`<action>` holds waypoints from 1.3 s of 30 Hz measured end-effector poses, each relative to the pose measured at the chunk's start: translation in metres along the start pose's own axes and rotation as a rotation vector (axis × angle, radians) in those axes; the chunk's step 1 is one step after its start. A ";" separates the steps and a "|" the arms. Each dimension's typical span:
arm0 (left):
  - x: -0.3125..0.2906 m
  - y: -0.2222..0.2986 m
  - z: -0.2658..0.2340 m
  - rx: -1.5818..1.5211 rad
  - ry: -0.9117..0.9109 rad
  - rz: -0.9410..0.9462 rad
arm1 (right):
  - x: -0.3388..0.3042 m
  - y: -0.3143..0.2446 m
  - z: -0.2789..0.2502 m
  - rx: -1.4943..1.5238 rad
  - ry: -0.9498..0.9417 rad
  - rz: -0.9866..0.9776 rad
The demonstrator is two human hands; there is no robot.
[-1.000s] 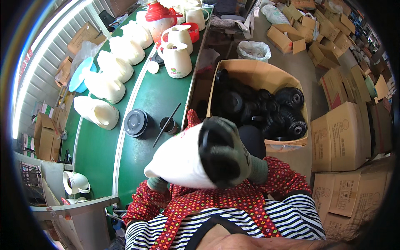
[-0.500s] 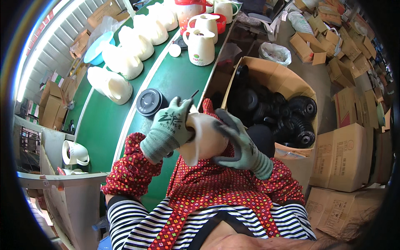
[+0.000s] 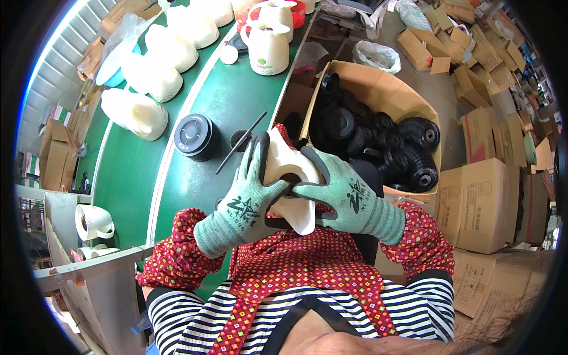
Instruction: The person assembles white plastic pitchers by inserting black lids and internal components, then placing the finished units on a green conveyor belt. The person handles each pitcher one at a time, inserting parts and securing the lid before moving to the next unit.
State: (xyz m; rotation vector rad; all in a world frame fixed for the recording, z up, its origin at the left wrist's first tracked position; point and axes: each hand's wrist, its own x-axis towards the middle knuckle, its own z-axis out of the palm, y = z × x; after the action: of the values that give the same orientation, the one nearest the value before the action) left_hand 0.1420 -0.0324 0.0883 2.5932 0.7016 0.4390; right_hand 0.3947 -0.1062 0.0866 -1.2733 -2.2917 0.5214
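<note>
Both gloved hands grip a white plastic jug, its flared open end turned toward me. My left hand wraps its left side, thumb at the dark round opening. My right hand closes on the right side, its thumb meeting the opening too. A thin dark rod slants beside my left fingertips; whether they pinch it I cannot tell. Left of it, a round black lid-like part sits on the green table. A small dark cup-shaped part is partly behind the rod.
Several white jug shells line the table's left side. A finished-looking white jug stands at the far end near a white disc. On the right, a cardboard box holds black round parts. A white mug-like jug lies at left.
The jug has been turned so its opening faces me. My right hand has closed on it, and my left hand has shifted its grip. The rod shows more fully. The view has shifted.
</note>
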 end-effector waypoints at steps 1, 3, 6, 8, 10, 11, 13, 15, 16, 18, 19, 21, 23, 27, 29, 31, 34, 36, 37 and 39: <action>-0.001 -0.001 0.002 -0.032 0.001 0.000 | 0.000 -0.001 0.000 -0.007 -0.006 -0.004; -0.001 -0.004 0.004 -0.099 0.005 0.005 | -0.001 0.002 0.003 -0.030 -0.033 -0.021; -0.004 -0.004 0.013 -0.152 0.035 -0.009 | -0.002 0.003 0.005 -0.056 -0.030 -0.061; -0.002 -0.002 0.011 -0.121 0.074 0.017 | -0.003 0.004 0.008 -0.070 -0.024 -0.062; -0.001 0.001 0.007 -0.085 0.114 0.042 | -0.003 0.005 0.008 -0.059 -0.011 -0.071; -0.003 -0.002 0.008 -0.133 0.150 0.009 | 0.000 0.004 0.004 0.010 -0.006 -0.023; -0.008 -0.005 0.010 -0.237 0.258 -0.070 | -0.003 0.005 0.006 0.287 0.180 0.044; -0.014 -0.006 0.015 -0.257 0.413 -0.133 | -0.028 0.034 0.035 0.611 0.440 0.269; -0.016 -0.005 0.018 -0.234 0.507 -0.147 | -0.037 0.040 0.051 0.887 0.528 0.453; -0.020 0.003 0.038 -0.413 0.594 -0.206 | -0.049 0.043 0.076 1.380 0.500 0.641; -0.029 0.005 0.059 -0.623 0.569 -0.273 | -0.056 0.040 0.077 1.225 0.545 0.657; -0.042 0.011 0.078 -0.778 0.471 -0.219 | -0.080 0.077 0.081 0.780 0.675 0.563; -0.058 0.008 0.079 -1.045 0.283 -0.370 | -0.069 0.091 0.038 0.727 0.709 0.663; -0.075 -0.088 0.087 -0.354 0.196 -0.418 | -0.034 0.074 -0.013 0.034 0.420 0.476; -0.059 -0.131 0.090 0.111 0.292 -0.369 | -0.011 0.055 -0.001 -0.204 0.168 0.378; -0.038 -0.170 0.094 0.264 0.161 -0.449 | -0.004 0.047 0.038 -0.345 0.059 0.345; -0.025 -0.209 0.099 0.236 -0.092 -0.652 | 0.021 0.019 0.049 -0.357 -0.037 0.421; -0.020 -0.229 0.102 0.116 -0.086 -0.412 | 0.020 0.015 0.037 -0.275 0.058 0.341; -0.018 -0.227 0.104 0.053 -0.073 -0.487 | 0.018 0.023 0.031 -0.136 0.061 0.297; -0.029 -0.215 0.109 -0.408 0.108 -0.619 | 0.018 0.032 -0.003 0.210 0.027 0.204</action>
State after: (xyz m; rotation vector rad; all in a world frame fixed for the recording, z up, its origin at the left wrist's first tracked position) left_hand 0.0747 0.0872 -0.1119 1.8631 1.2460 0.4608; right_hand 0.4096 -0.0745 0.0763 -1.4052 -2.0342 0.7881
